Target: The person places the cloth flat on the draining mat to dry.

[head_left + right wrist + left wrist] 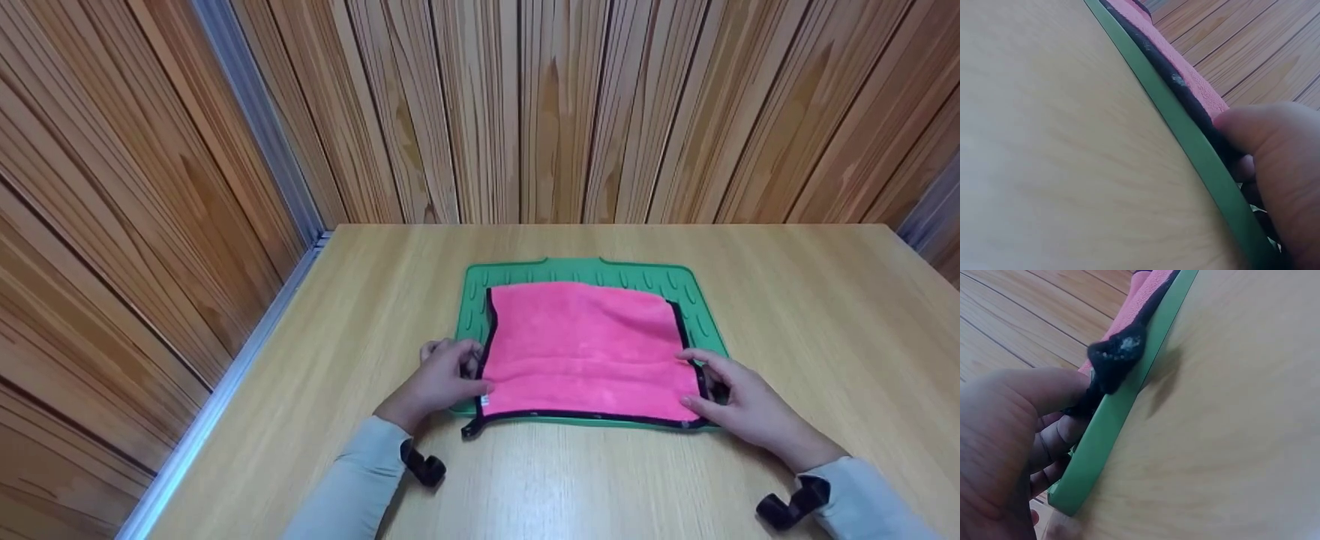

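A pink cloth with black edging lies spread over a green mat with a raised rim and ridged surface. My left hand pinches the cloth's left edge near the front corner, thumb on top and fingers beneath. At the opposite side my right hand pinches the right edge, its thumb on the pink face. In the left wrist view a black loop or corner tab hangs over the mat's rim beside the thumb. The right wrist view shows the black edging running along the rim to my right thumb.
The mat rests on a light wooden table. Wood-plank walls stand behind and at the left, with a metal strip along the table's left edge. Black camera mounts sit on both wrists.
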`<state>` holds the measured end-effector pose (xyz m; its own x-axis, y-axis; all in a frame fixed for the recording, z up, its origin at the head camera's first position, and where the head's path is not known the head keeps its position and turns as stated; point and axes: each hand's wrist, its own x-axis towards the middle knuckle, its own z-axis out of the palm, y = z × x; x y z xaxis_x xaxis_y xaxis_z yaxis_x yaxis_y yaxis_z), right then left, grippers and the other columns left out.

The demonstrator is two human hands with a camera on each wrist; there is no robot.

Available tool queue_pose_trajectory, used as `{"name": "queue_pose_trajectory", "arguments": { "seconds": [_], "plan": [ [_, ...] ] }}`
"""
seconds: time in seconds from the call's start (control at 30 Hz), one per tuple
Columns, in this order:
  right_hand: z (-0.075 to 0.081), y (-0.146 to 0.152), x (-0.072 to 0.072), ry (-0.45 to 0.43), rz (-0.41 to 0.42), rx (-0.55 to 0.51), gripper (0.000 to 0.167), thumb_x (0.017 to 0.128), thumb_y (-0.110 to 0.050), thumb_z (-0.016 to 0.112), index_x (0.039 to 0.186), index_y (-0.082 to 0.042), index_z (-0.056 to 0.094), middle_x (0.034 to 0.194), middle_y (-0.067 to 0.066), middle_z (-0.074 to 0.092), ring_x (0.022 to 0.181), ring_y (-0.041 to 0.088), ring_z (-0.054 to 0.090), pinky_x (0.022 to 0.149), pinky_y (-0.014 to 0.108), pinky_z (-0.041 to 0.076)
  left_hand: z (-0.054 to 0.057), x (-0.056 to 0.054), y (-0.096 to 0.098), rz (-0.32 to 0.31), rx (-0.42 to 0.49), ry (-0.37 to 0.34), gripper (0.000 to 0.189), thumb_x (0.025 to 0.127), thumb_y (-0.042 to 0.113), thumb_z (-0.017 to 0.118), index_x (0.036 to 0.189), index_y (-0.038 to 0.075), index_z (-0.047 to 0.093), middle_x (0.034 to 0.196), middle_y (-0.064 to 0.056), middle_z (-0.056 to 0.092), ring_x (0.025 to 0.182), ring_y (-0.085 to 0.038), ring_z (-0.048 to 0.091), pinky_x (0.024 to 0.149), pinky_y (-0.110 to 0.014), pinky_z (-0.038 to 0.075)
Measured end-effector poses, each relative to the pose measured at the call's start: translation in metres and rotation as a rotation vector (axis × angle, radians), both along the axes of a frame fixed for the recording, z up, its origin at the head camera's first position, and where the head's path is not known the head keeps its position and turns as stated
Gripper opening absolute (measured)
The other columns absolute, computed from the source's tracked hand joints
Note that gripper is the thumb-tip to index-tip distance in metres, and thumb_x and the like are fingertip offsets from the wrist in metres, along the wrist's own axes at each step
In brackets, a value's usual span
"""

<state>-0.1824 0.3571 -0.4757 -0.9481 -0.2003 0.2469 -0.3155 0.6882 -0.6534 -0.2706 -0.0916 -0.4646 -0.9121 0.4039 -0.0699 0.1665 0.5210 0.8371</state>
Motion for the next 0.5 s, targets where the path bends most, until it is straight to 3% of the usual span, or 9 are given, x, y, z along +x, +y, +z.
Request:
{"name": "queue_pose_trajectory", "arguments": {
  "seconds": [0.17, 0.33, 0.5],
  "plan": [
    [0.0025, 0.0000, -0.0004, -0.009, -0.006, 0.076, 0.056, 0.100, -0.011, 0.084, 0.152, -0.006, 0.063, 0.092, -0.002, 0.046, 0.086, 0.004, 0.041, 0.070, 0.026, 0.034, 0.0011, -0.0013, 0.0007, 0.009, -0.006, 0.004, 0.029, 0.097, 0.014, 0.088, 0.117, 0.013, 0.067, 0.103, -0.001, 0.059, 0.134, -0.033, 0.041, 0.133, -0.066, 0.013],
    [0.0037, 0.0000, 0.0003, -0.012, -0.031, 0.121, 0.053, 0.103, -0.014, 0.083, 0.152, -0.008, 0.063, 0.096, -0.002, 0.051, 0.090, 0.004, 0.044, 0.075, 0.025, 0.038, 0.0011, -0.0025, 0.0010, -0.010, -0.002, 0.037, 0.035, 0.098, 0.012, 0.087, 0.126, 0.005, 0.067, 0.099, -0.004, 0.063, 0.121, -0.028, 0.049, 0.132, -0.065, 0.010],
    [0.0050, 0.0001, 0.0005, -0.022, -0.049, 0.176, 0.053, 0.105, -0.021, 0.082, 0.154, -0.011, 0.063, 0.105, 0.003, 0.062, 0.099, 0.011, 0.052, 0.082, 0.026, 0.042, 0.0026, -0.0017, 0.0013, -0.008, -0.006, 0.046, 0.038, 0.098, 0.010, 0.087, 0.130, 0.003, 0.067, 0.097, -0.003, 0.064, 0.116, -0.026, 0.051, 0.133, -0.064, 0.007]
  ]
}}
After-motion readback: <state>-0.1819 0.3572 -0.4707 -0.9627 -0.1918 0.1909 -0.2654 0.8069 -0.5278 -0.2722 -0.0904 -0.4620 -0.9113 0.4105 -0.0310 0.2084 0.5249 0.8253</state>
